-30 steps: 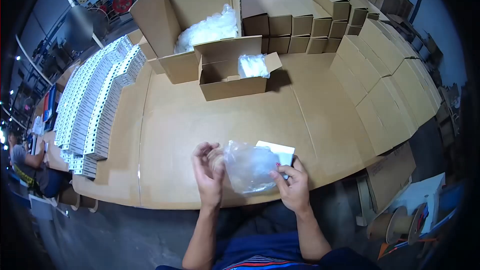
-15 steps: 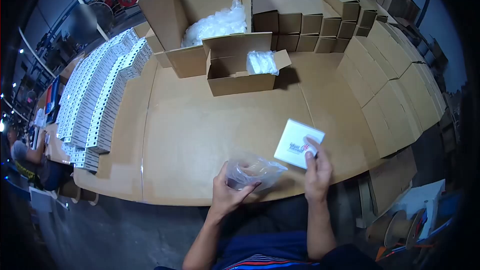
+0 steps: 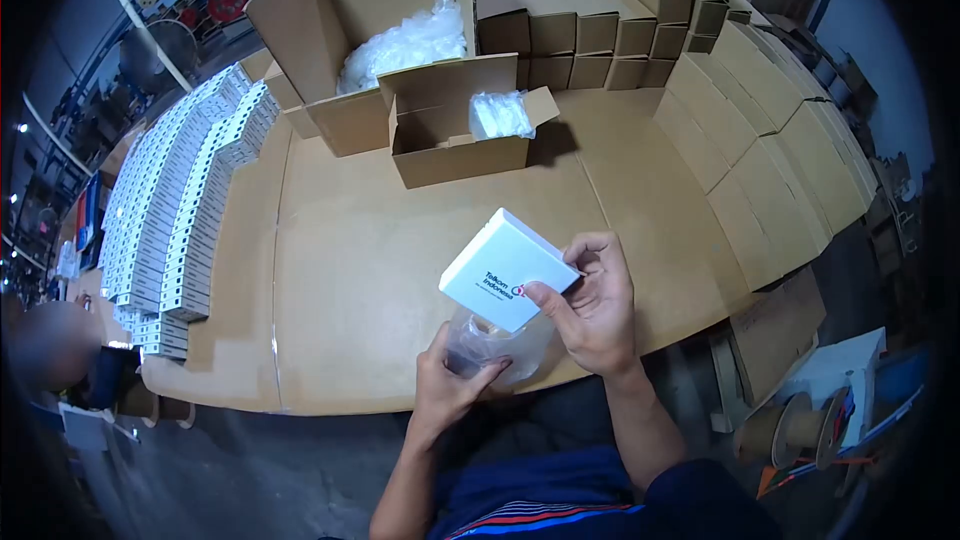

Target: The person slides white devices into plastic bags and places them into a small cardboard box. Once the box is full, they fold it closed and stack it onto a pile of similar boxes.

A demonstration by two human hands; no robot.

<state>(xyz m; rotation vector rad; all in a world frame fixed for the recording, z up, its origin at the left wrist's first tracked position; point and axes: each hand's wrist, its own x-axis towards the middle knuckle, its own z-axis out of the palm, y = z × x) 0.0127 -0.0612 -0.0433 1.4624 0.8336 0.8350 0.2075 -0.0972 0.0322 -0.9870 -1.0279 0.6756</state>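
A workshop tabletop [image 3: 380, 270] covered in brown cardboard sheets fills the view, with dim shelving and spools in the background. At its near edge, the right hand [image 3: 596, 305] pinches a small white box [image 3: 506, 268] between thumb and fingers, holding it tilted just above the mouth of a clear plastic bag [image 3: 492, 344]. The left hand [image 3: 447, 387] grips that bag from below, closed around its lower part, so the opening faces up toward the box. The step in hand looks like slipping the box into the bag; the next move calls for lining up a box corner with the opening while the bag is kept spread. Printing on the box lid reads "Telkom Indonesia" beside a small red mark. Toward the far edge stands a small open carton [image 3: 455, 140] holding a bagged item, and behind it a large open carton [image 3: 360, 30] with a heap of clear bags. Rows of white boxes [image 3: 180, 210] line the left edge; closed brown cartons [image 3: 760, 130] are stacked along the right edge and far right corner.
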